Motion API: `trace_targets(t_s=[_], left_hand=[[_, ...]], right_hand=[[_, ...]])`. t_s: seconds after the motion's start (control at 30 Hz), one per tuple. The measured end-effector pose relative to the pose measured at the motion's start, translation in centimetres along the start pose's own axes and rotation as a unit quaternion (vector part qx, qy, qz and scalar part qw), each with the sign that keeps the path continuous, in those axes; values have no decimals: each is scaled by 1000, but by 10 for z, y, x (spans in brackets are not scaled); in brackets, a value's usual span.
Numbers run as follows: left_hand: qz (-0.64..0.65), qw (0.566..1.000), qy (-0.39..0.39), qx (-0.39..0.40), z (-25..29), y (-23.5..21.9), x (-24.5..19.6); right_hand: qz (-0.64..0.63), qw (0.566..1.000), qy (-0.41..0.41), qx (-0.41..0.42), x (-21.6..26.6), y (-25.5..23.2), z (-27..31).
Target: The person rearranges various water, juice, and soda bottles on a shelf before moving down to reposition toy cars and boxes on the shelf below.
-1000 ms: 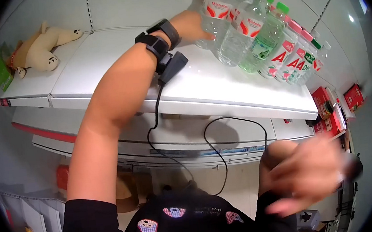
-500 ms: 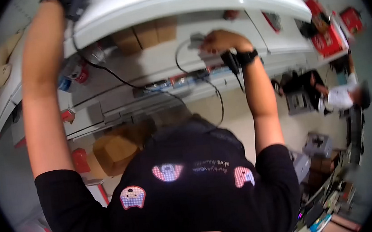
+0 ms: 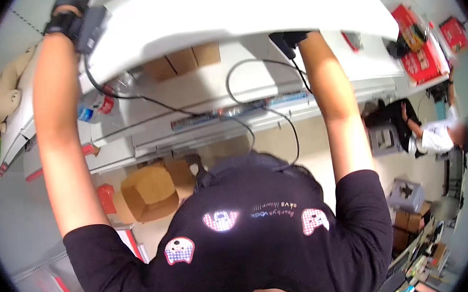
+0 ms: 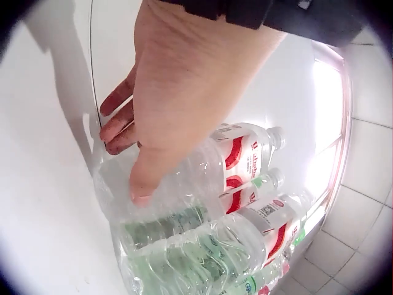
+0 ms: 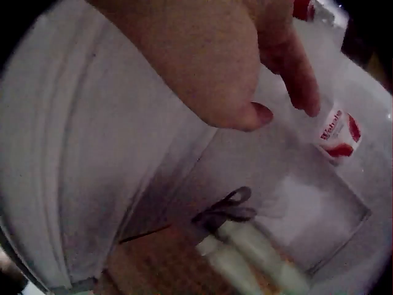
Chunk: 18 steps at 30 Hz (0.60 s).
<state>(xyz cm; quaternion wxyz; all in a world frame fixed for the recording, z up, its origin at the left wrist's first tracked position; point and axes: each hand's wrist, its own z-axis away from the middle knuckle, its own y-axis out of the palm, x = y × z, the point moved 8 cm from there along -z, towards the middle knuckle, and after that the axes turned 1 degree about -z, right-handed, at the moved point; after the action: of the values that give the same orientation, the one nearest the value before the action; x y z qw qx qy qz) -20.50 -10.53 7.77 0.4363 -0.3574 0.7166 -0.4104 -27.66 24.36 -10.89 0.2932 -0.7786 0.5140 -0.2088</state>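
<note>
In the left wrist view, my left hand (image 4: 184,86) lies against a clear water bottle (image 4: 190,172) with a red and white label, at the end of a row on the shelf. Its thumb overlaps the bottle's lower side, and the fingers extend beside the base. Under the upper shelf, my right hand (image 5: 215,67) reaches in with thumb and a finger apart, close to another clear bottle with a red and white label (image 5: 339,134). The head view hides that hand behind the shelf edge; only its forearm (image 3: 335,85) shows.
Green-tinted bottles (image 4: 184,258) stand beside the left hand's bottle. Pale bottles (image 5: 245,252) and a dark looped strap (image 5: 230,206) are below the right hand. Cardboard boxes (image 3: 183,61) sit on the lower shelf; a black cable (image 3: 168,103) hangs across. A person (image 3: 436,135) sits at the right.
The head view has tilted down, leaving most of the upper-shelf bottles out of sight. My right hand has gone from beside the body to under the upper shelf.
</note>
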Motion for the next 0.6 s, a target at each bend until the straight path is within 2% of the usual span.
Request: trace_targets(t_s=[0.07,0.1,0.13,0.17,0.2,0.23,0.27,0.47,0.53,0.6], left_hand=[[-8,1000,-1,-17,16,-7,-26],[-86,995,14,-41,-13,0,40],[-91,994,29,-47,-6,2,27],[-45,999,-7,4,-4,-1,12],[-29,999,-3,-22,-5,-1,17],[1,999,21,-41,2,-6,3],[21,999,11,-42,0,-5,11],[46,999,6,-6,5,-5,14],[2,999,27,-18,3,-4,16],[-1,1000,16,-19,3,-5,18]], right_hand=[[-15,1000,-4,-18,1,2,-10],[-24,999,-7,-22,2,2,-14],[-34,999,-10,-24,4,3,-17],[-41,999,-14,-23,7,3,-16],[-50,998,-20,-21,10,5,-15],[-59,998,-28,-21,14,4,-18],[-62,997,-38,-16,25,3,-31],[-99,990,-102,-2,49,-13,-19],[-121,984,-134,-9,52,-29,-4],[-146,973,-175,-18,67,-51,10]])
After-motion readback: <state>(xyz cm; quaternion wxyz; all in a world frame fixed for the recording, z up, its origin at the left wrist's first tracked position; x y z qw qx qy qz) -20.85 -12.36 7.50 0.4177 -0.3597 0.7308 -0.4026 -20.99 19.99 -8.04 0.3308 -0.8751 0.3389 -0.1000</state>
